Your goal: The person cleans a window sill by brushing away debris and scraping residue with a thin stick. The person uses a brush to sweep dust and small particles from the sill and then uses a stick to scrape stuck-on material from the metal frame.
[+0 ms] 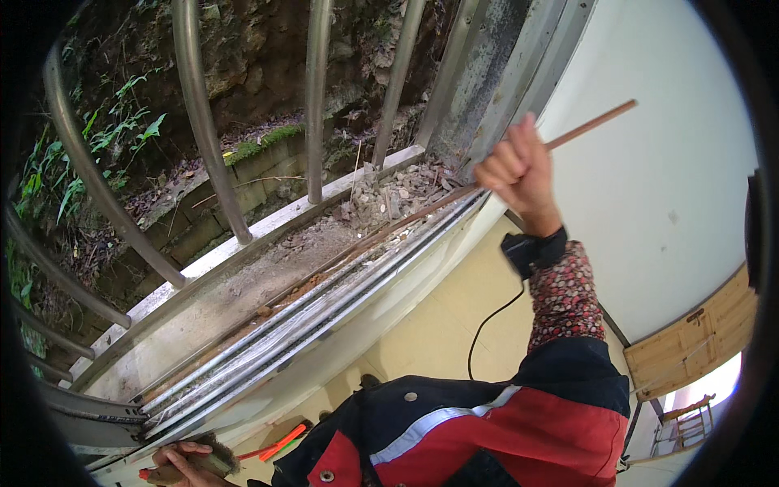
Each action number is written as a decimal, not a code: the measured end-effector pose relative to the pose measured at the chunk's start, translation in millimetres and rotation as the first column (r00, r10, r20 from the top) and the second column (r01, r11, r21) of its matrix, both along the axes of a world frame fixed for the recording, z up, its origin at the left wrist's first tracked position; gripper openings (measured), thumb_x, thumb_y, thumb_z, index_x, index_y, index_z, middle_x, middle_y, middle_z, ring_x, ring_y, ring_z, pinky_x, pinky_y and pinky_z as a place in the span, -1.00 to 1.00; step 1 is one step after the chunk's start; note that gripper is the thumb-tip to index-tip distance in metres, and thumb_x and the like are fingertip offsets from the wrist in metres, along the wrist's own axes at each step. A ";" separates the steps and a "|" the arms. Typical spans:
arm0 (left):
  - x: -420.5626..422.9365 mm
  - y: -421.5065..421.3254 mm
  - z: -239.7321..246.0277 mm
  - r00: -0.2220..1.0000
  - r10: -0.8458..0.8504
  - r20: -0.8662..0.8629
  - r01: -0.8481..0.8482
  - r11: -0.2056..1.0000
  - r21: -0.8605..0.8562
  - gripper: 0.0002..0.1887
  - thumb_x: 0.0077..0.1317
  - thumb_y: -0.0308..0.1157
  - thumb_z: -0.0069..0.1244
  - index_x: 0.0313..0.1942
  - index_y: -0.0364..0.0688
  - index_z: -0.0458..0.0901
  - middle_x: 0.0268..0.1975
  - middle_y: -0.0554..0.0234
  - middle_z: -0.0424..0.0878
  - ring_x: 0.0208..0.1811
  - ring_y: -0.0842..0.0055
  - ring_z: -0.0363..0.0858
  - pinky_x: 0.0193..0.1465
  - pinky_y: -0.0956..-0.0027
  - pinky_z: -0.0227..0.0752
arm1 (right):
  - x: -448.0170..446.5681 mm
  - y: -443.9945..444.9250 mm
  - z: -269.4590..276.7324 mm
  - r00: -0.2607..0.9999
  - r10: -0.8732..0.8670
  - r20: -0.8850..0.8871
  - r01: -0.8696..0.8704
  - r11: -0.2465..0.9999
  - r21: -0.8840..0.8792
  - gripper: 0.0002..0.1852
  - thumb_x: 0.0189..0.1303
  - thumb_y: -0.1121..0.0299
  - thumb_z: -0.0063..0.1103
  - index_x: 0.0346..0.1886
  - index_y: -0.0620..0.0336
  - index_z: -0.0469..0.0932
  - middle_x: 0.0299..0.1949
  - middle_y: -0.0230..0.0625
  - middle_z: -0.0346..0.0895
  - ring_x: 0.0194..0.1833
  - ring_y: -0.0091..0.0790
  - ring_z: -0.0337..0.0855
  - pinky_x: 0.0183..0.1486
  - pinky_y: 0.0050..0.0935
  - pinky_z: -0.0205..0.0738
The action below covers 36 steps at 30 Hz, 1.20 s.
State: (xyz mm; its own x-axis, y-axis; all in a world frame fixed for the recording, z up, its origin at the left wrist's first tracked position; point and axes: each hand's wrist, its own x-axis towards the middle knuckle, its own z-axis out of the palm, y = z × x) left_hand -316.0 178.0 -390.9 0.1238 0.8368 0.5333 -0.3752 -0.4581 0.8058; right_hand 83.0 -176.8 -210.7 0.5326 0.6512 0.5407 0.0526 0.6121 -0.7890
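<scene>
My right hand (516,170) grips a thin brown stick (593,125), its upper end pointing up toward the white wall. The stick's lower part slants down to the window sill (243,304), along the inner edge of a heap of grey rubble (395,195). Where its lower tip ends is hard to tell against the brown dirt. At the lower left, my left hand (176,462) holds a brush (222,455) with dark bristles, close to the left end of the sliding-window track (316,329). Pale debris and reddish-brown crumbs lie along the track.
Metal security bars (315,103) rise from the sill's outer edge; beyond are plants and an earth bank. A white wall (657,182) bounds the right. A black cable (481,325) hangs from my right wrist. An orange plastic tool (283,441) lies low near my body. A wooden door (700,329) stands behind.
</scene>
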 end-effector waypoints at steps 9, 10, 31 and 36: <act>-4.9 7.5 -11.0 0.997 -0.075 -0.013 0.075 0.997 0.019 -0.79 0.48 -0.40 0.00 -0.23 -0.32 0.35 -0.49 0.00 0.50 -0.67 0.27 0.44 -0.58 0.34 0.41 | -3.0 -14.3 11.7 0.989 -0.141 0.044 0.142 0.990 -0.019 -0.41 0.60 -0.08 -0.34 -0.62 -0.01 0.13 -0.73 -0.56 -0.13 -0.66 -0.56 -0.16 -0.53 -0.45 0.03; -8.3 12.4 -15.1 0.992 -0.091 -0.087 0.091 0.996 0.003 -0.71 0.55 -0.27 -0.11 -0.31 -0.30 0.36 -0.47 -0.02 0.53 -0.69 0.24 0.43 -0.57 0.32 0.38 | -8.9 -11.3 16.9 0.977 -0.125 0.174 0.140 0.987 -0.076 -0.41 0.59 -0.08 -0.33 -0.62 0.00 0.13 -0.73 -0.55 -0.12 -0.66 -0.55 -0.17 -0.53 -0.44 0.03; -7.6 5.7 -19.1 0.993 -0.068 -0.101 0.068 0.998 -0.004 -0.82 0.56 -0.34 -0.15 -0.16 -0.28 0.36 -0.45 0.13 0.52 -0.61 0.51 0.49 -0.52 0.51 0.40 | -72.8 128.6 18.7 0.993 0.088 -0.076 -0.098 0.987 -0.131 -0.42 0.61 -0.06 -0.38 -0.63 -0.06 0.13 -0.74 -0.64 -0.07 -0.72 -0.58 -0.18 -0.60 -0.50 0.01; -17.1 14.2 -41.3 0.992 -0.117 -0.047 0.112 0.988 -0.105 -0.84 0.57 -0.35 -0.17 -0.11 -0.28 0.38 -0.43 0.17 0.49 -0.59 0.53 0.45 -0.51 0.50 0.40 | -28.8 44.6 57.4 0.979 -0.128 0.161 0.166 0.953 -0.253 -0.44 0.61 0.02 -0.26 -0.63 -0.03 0.11 -0.73 -0.59 -0.10 -0.68 -0.58 -0.09 -0.57 -0.51 -0.01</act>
